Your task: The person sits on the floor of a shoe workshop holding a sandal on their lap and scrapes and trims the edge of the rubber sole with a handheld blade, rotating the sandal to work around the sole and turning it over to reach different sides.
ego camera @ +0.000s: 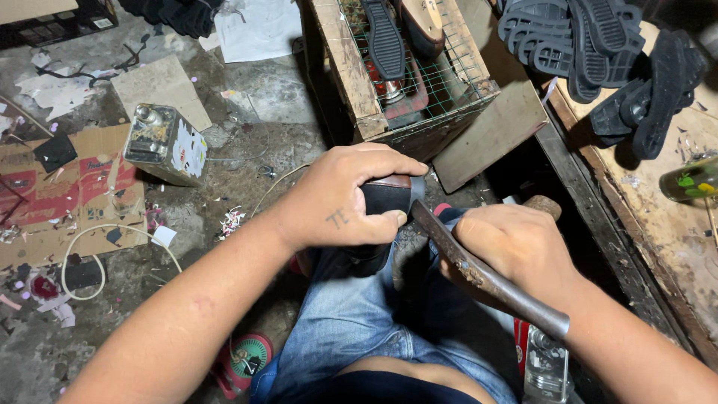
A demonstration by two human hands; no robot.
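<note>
The left hand (pixel 340 202) clamps a dark shoe (pixel 389 196) on the lap; the right hand (pixel 516 247) grips a rusty metal tool (pixel 479 273), tip at the sole edge. Prying or pressing seems underway; next needs steady, controlled force.

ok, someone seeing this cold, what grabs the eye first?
Centre frame: the left hand clamps a dark shoe over the knees while the right hand grips a rusty metal tool whose tip meets the shoe. Upper right, a heap of black rubber soles lies on a wooden bench. On the littered floor at left stands a dented metal can.
</note>
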